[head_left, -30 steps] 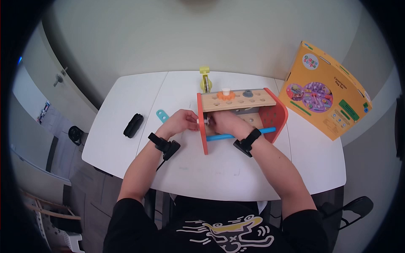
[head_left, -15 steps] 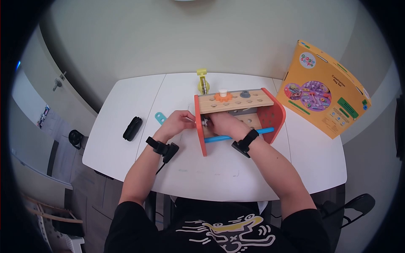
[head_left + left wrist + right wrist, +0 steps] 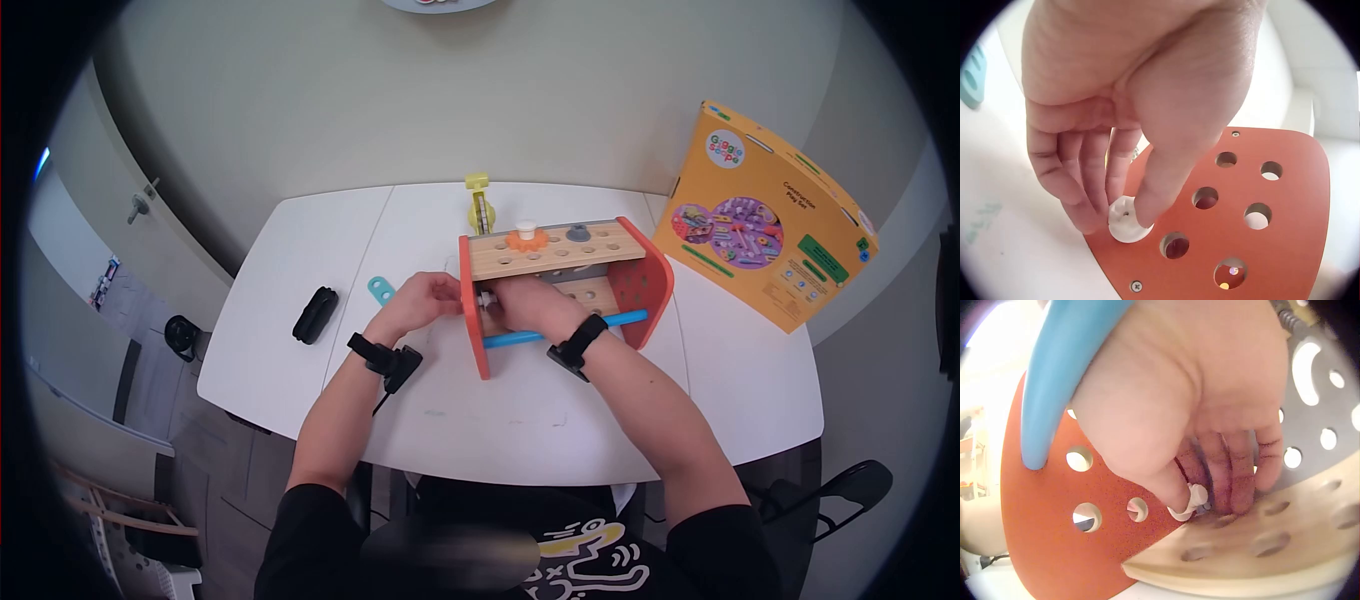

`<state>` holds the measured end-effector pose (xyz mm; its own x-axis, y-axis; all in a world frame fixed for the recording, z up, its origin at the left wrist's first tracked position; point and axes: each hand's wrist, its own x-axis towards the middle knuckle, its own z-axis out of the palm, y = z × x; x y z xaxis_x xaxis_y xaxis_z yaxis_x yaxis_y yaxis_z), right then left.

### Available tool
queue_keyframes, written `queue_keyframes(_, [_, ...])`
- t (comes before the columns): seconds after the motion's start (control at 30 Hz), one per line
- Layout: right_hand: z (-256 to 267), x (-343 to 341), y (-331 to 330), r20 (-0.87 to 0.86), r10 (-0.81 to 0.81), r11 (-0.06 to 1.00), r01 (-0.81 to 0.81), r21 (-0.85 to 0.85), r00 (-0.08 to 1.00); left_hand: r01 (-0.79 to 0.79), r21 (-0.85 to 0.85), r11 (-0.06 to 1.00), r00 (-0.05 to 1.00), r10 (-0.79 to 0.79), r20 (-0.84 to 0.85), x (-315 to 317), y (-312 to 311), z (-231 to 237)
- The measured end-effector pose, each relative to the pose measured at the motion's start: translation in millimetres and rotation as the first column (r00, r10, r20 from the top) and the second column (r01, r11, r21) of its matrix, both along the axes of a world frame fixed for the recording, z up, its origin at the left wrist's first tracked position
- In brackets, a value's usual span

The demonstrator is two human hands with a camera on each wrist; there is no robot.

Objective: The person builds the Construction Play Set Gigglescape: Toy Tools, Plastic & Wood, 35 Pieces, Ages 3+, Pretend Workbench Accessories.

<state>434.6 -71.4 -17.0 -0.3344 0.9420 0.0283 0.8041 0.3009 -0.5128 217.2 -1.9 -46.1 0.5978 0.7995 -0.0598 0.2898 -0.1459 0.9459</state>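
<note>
The toy workbench has red side panels (image 3: 472,320) (image 3: 1285,187), a wooden top (image 3: 560,252) and a blue bar (image 3: 512,339) (image 3: 1063,381). Outside the left panel, my left hand (image 3: 415,302) (image 3: 1141,94) pinches a round white piece (image 3: 1126,220) against the panel between thumb and fingers. Inside the bench, under the top, my right hand (image 3: 535,304) (image 3: 1191,394) pinches a white knobbed piece (image 3: 1195,499) by the same panel. Its fingertips are partly hidden. An orange gear (image 3: 527,241) with a white piece and a grey piece (image 3: 579,233) sit on the top.
A yellow tool (image 3: 480,207) stands behind the bench. Left of my left hand lie a teal strip with holes (image 3: 381,290) and a black case (image 3: 316,315). A large orange box (image 3: 770,215) stands at the right of the white table (image 3: 270,330).
The head view has shifted slightly, so the bench appears a little lower. Both hands stay at the left panel with little visible movement.
</note>
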Motion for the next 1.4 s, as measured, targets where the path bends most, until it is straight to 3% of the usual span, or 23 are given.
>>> queue_keyframes(0.07, [2.1, -1.2, -0.5, 0.032, -0.005, 1.0, 0.005, 0.007, 0.999, 0.045, 0.015, 0.999, 0.995, -0.043, -0.09, -0.9, 0.6, 1.8])
queue_keyframes(0.27, [-1.4, -0.3, 1.2, 0.139, -0.006, 0.992, -0.012, 0.129, 0.99, 0.022, 0.151, 0.988, 0.998, -0.012, -0.066, -0.2, -2.4, -4.9])
queue_keyframes(0.47, [3.5, -4.1, -3.3, 0.145, -0.023, 0.979, -0.007, 0.204, 0.989, -0.037, 0.049, 0.998, 0.999, 0.038, -0.031, 1.2, -7.8, 3.9])
queue_keyframes(0.87, [5.1, -4.1, -7.3, 0.146, -0.05, 0.971, 0.014, 0.237, 0.988, -0.003, 0.082, 0.997, 0.997, 0.01, -0.081, 0.7, -2.8, -2.8])
queue_keyframes(1.0, [2.3, -3.2, -5.0, 0.168, -0.016, 0.951, -0.036, 0.307, 0.986, -0.007, 0.05, 0.999, 0.996, 0.012, -0.087, 3.1, -6.7, 1.6])
queue_keyframes(1.13, [-1.8, -2.5, -2.8, 0.197, -0.014, 0.921, -0.064, 0.384, 0.98, -0.017, 0.136, 0.991, 0.994, 0.031, -0.102, 2.5, -7.4, 1.8])
queue_keyframes(1.23, [4.3, -3.7, -4.6, 0.178, -0.005, 0.961, -0.044, 0.273, 0.984, -0.04, 0.138, 0.99, 0.994, 0.054, -0.097, 3.1, -11.2, 6.1])
queue_keyframes(1.4, [-0.1, -2.1, -3.6, 0.155, -0.012, 0.971, -0.026, 0.239, 0.988, -0.044, 0.098, 0.994, 0.997, 0.05, -0.055, 1.7, -6.1, -0.9])
